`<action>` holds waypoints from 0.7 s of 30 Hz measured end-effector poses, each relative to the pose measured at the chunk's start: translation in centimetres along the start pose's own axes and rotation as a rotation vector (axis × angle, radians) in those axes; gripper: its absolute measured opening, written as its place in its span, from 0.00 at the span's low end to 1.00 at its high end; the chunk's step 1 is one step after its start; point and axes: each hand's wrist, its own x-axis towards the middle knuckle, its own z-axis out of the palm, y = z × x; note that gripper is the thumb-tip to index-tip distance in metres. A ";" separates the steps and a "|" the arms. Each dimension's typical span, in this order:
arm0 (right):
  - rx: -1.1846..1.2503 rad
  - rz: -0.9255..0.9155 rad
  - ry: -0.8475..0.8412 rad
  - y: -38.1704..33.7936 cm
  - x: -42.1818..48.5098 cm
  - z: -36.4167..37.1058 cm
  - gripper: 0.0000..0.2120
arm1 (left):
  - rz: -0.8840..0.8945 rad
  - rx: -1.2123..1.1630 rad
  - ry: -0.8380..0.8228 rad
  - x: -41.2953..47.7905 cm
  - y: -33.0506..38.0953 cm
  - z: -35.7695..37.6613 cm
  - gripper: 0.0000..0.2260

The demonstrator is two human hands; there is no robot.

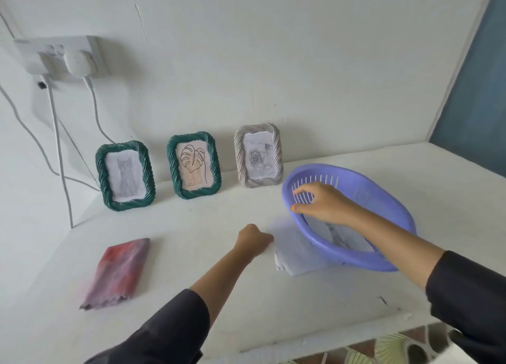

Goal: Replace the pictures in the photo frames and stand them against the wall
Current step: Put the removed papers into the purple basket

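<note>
On the white tabletop (219,295), at the left rim of the purple basket (383,196): right hand (320,204) with its grip clamped on that rim, thumb outside, fingers spread inside against the slotted wall. Basket tilted, open side turned toward the camera, with a sheet of white paper (295,257) lying partly under it. Just left of that, left hand (253,240) curled like a fist, touching the paper's left edge. Grip together, but too blurred to tell whether pinching the sheet. Both forearms stretched forward from dark sleeves, the right one crossing the basket's near rim.

Beyond the hands and well apart from them, three photo frames upright in a row against the wall (273,62):
- green frame with a cat drawing (101,172) on the left
- green frame with a leaf drawing (172,166) in the middle
- grey frame with roses (278,155) nearest the basket

Folded red-purple cloth (117,273) flat at the near left.
</note>
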 end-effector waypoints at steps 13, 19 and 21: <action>0.122 -0.085 0.026 1.5 -4.0 2.3 0.19 | -0.117 -0.143 -0.034 -2.5 3.4 4.1 0.14; 0.137 -0.114 0.030 1.7 -4.0 2.3 0.19 | -0.187 -0.401 -0.063 -2.6 3.3 3.6 0.12; 0.136 -0.123 0.038 1.8 -4.0 2.3 0.19 | -0.210 -0.433 -0.077 -2.4 3.1 2.9 0.12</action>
